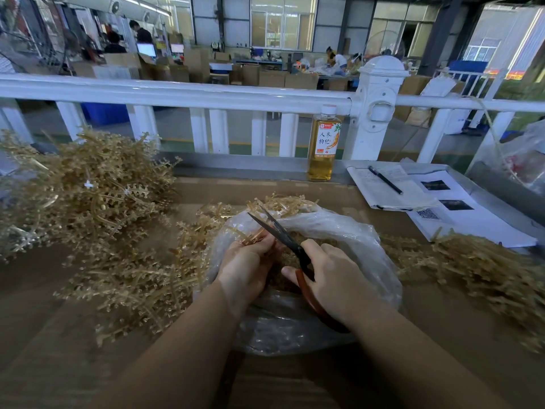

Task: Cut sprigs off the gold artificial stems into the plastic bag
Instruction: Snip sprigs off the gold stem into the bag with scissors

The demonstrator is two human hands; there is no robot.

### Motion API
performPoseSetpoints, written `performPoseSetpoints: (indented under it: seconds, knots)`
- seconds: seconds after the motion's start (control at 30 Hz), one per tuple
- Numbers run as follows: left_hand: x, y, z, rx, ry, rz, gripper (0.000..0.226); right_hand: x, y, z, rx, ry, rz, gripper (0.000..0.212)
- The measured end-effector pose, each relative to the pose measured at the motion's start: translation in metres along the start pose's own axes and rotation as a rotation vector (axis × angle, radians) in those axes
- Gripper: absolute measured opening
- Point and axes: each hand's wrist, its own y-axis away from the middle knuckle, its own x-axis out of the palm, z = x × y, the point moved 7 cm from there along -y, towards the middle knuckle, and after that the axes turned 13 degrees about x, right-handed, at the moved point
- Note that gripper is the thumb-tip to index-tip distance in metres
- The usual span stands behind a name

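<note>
Both forearms reached over the brown counter [442,335] to the clear plastic bag [339,231], which lay open at the middle. Over the bag's mouth the left hand [246,267] pinched a small bunch of gold stems [255,236] in curled fingers. Just right of it, the right hand [333,273] gripped the orange-handled scissors [283,234], blades parted and pointing away above the bag. Cut sprigs [295,258] lay inside. Uncut gold stems were heaped left of the bag [94,196] and right of it [477,261]. Behind the bag stood a bottle [323,146].
</note>
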Motion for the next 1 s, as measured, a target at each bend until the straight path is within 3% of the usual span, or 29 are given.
performPoseSetpoints:
  seconds: [0.37,0.77,1.0]
  knots:
    - [-0.0013,-0.0032,0.0022,-0.011,0.037,0.023,0.014,-0.0029,-0.0016,0.0022,-0.01,-0.02,-0.016,0.029]
    - [0.0001,0.0007,0.0018,-0.059,0.001,0.029,0.015,-0.0063,-0.0056,-0.001,0.026,-0.111,0.119,0.033]
    - [-0.0034,-0.0011,0.0021,-0.076,-0.001,0.023,0.035,-0.0078,-0.0055,-0.0002,0.028,-0.14,0.13,0.032]
